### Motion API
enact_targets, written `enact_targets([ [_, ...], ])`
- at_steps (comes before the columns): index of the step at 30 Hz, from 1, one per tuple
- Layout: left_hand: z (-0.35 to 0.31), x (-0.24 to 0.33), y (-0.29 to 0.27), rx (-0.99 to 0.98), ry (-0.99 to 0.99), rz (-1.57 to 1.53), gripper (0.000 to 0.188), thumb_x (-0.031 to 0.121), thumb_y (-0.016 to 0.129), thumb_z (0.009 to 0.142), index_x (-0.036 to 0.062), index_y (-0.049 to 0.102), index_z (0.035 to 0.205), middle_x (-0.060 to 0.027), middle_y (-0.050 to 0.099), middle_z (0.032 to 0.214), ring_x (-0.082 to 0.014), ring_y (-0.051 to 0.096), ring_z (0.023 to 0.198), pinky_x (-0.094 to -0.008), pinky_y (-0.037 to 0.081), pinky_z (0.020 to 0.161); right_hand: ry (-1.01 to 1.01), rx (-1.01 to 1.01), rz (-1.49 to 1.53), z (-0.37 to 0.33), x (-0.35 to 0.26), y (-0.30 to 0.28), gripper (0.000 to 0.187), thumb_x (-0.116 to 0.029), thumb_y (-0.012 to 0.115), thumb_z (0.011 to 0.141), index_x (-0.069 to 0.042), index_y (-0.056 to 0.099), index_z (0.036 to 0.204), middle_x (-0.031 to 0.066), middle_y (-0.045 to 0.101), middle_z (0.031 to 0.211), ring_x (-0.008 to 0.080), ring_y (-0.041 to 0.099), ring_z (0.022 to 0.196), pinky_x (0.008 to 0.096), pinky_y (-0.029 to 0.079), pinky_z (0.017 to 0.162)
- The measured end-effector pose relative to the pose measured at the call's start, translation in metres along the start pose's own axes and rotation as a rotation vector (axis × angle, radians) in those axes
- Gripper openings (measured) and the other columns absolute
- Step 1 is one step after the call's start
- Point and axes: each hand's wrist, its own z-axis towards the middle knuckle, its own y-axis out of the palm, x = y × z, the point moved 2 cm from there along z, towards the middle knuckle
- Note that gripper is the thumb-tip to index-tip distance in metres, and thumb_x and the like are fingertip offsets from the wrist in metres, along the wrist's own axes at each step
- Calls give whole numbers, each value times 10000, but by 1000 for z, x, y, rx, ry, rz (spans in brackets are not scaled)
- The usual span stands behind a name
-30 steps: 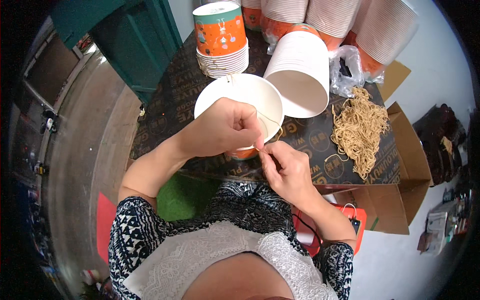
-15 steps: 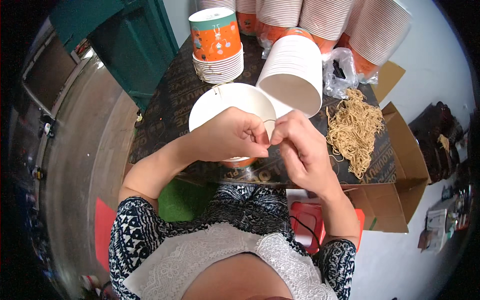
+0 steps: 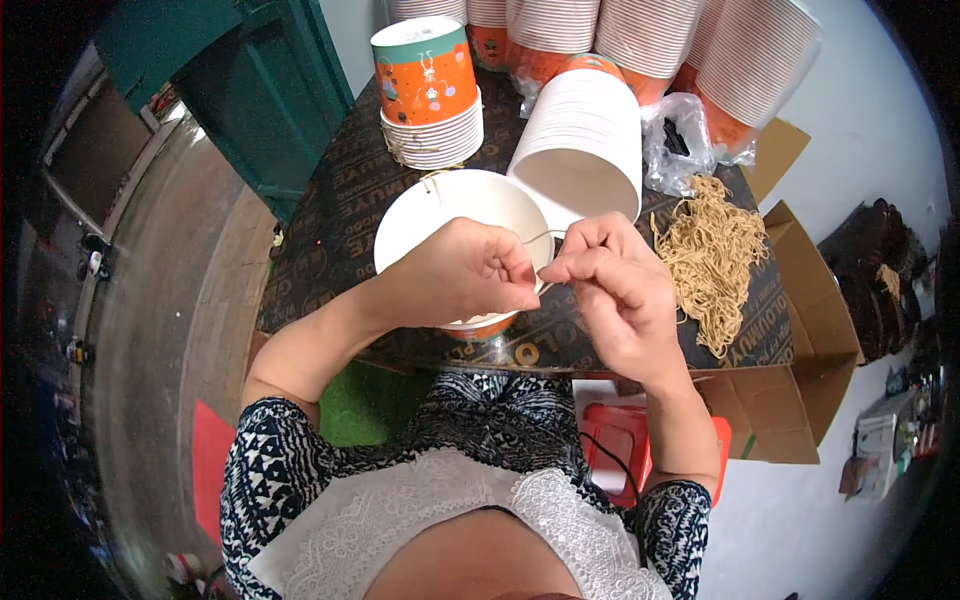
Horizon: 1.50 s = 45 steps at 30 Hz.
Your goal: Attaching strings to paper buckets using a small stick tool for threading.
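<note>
A short length of thin tan string curves up between my two hands. My left hand is closed, thumb and fingers pinching the string. Close to its right, my right hand grips another part of the string with thumb and forefinger. Beneath the left hand stands an open paper bucket, white inside, with orange outside showing at its lower edge. The left hand hides part of this bucket. A tangled pile of tan strings lies on the table to the right of my right hand.
Behind the hands, a nested stack of white buckets lies on its side. Back left is an upended orange-and-green bucket stack with strings around it. Taller bucket stacks line the back. A clear plastic bag and cardboard box are at right.
My right hand has moved slightly right and away from the left. More of the string loop now shows between them, while the left hand stays almost in place.
</note>
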Motion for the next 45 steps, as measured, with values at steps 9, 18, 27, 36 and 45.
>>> enact_targets([
  [9,9,-3,3,18,145,122,67,56,628,853,-8,641,870,-5,621,774,-45,552,668,-211,454,589,151,33,255,8,5,5,222,60,524,799,28,658,972,145,609,1042,240,606,975,322,475,855],
  [18,3,4,-6,-116,-7,-83,98,42,616,856,-31,615,921,-49,614,769,-79,538,564,-219,428,507,21,132,-168,-19,7,13,213,39,659,718,16,617,926,227,538,1162,365,536,1039,424,463,894],
  [27,4,3,-4,-146,14,-105,77,32,630,862,-21,600,909,-45,604,757,-80,546,586,-217,441,528,23,130,-185,-18,7,24,217,45,678,729,25,615,936,219,558,1156,363,549,1003,418,471,862],
  [36,3,5,-2,-42,25,-131,99,44,660,850,-17,586,877,-60,619,733,-89,570,583,-233,462,511,7,182,-194,-21,1,26,172,82,663,723,18,565,849,202,579,1065,358,558,949,411,474,835],
  [45,6,1,-3,-77,64,-155,102,22,664,827,-17,586,880,-58,620,789,-94,583,650,-238,484,586,-79,133,-294,-25,-1,30,169,22,678,749,-39,607,890,122,603,1018,298,545,968,398,411,851],
])
